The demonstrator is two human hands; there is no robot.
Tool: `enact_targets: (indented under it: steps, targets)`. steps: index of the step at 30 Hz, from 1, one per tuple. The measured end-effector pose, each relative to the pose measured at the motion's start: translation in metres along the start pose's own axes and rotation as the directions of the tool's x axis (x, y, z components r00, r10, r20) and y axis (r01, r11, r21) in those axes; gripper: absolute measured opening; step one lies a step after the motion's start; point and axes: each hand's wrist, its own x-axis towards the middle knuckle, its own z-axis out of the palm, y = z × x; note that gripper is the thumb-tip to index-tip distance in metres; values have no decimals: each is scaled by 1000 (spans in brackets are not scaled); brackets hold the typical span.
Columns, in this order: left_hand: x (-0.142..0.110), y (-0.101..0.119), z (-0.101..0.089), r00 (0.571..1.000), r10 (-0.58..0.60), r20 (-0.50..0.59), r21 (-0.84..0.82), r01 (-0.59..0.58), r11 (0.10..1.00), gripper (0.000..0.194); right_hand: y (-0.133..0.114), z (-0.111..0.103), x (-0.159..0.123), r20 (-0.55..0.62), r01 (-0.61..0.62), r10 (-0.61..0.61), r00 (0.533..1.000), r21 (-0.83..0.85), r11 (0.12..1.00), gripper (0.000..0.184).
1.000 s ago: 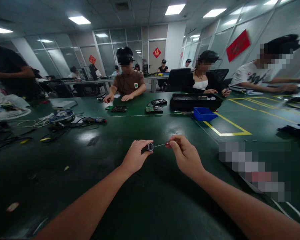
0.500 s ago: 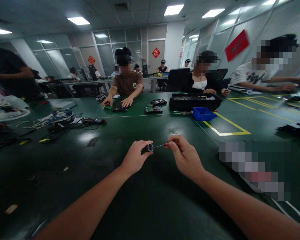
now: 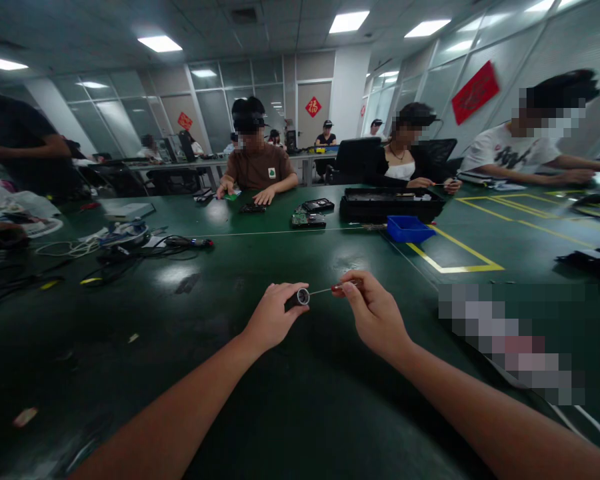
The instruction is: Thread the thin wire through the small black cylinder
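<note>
In the head view, my left hand (image 3: 270, 319) is closed round a short dark cylinder with a silver-rimmed open end (image 3: 304, 297), perhaps a flashlight. That end faces toward me and slightly right. Between the thumb and fingers of my right hand (image 3: 377, 317) is a thin screwdriver (image 3: 336, 288) with a reddish handle, mostly covered by the fingers. Its slim metal shaft points left at the cylinder's rim. Whether the tip touches the rim I cannot tell. Both hands are above the green table (image 3: 260, 413).
Beyond my hands lie hard drives (image 3: 310, 219), a long black tray (image 3: 391, 205) and a blue bin (image 3: 410, 229). Tangled cables (image 3: 125, 250) spread at left. A pixelated object (image 3: 510, 343) lies right of my right arm. A co-worker (image 3: 260, 163) sits opposite, others at right.
My hands and the two things in them have hardly moved; the view has shifted slightly. The co-worker opposite has moved the hand by a green piece a little up and right.
</note>
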Motion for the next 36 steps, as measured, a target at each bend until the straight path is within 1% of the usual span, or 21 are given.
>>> enact_targets:
  steps: [5, 7, 10, 12, 16, 18, 20, 22, 27, 30, 33, 36]
  targets:
    - [0, 2, 0, 1000, -13, 6, 7, 13, 1000, 41, 0, 0, 1, 12, -16, 16, 1000, 7, 1000, 19]
    - [-1, 2, 0, 1000, -4, 13, 14, 4, 1000, 40, -3, -2, 1, 5, -23, 23, 1000, -35, 999, 20]
    - [-1, 2, 0, 1000, 13, 24, 16, -14, 1000, 40, -8, -5, 3, 27, -28, 32, 999, -145, 989, 23]
    - [-1, 0, 0, 999, 27, 33, 4, -28, 1000, 40, -11, -7, 3, 46, -7, 16, 999, -178, 984, 21]
    - [-1, -2, 1, 998, 41, 42, 2, -41, 999, 39, -12, -7, 4, 87, 22, -8, 996, -167, 986, 15]
    - [-2, -2, 2, 998, 48, 41, 10, -49, 999, 39, -11, -6, 4, 89, -6, 23, 996, -186, 982, 18]
    - [-2, -1, 2, 998, 55, 40, 16, -56, 998, 40, -9, -5, 4, 65, -37, 53, 996, -232, 972, 26]
    - [-3, -1, 3, 997, 62, 44, 19, -63, 998, 41, -8, -4, 3, 45, -49, 62, 997, -251, 967, 28]
    - [-2, -1, 2, 999, 41, 28, 24, -42, 999, 40, -8, -3, 1, 92, 22, -4, 996, -191, 981, 29]
    - [-2, -1, 2, 999, 46, 17, 21, -46, 999, 39, -8, -4, 0, 98, 36, -20, 995, -165, 986, 32]
    - [-2, 0, 2, 999, 41, 22, 19, -42, 999, 40, -5, -3, 0, 44, -9, 14, 999, -108, 994, 32]
    - [-2, 3, 1, 1000, 8, -5, 13, -8, 1000, 40, 1, 0, 4, -17, -114, 115, 993, 45, 992, 30]
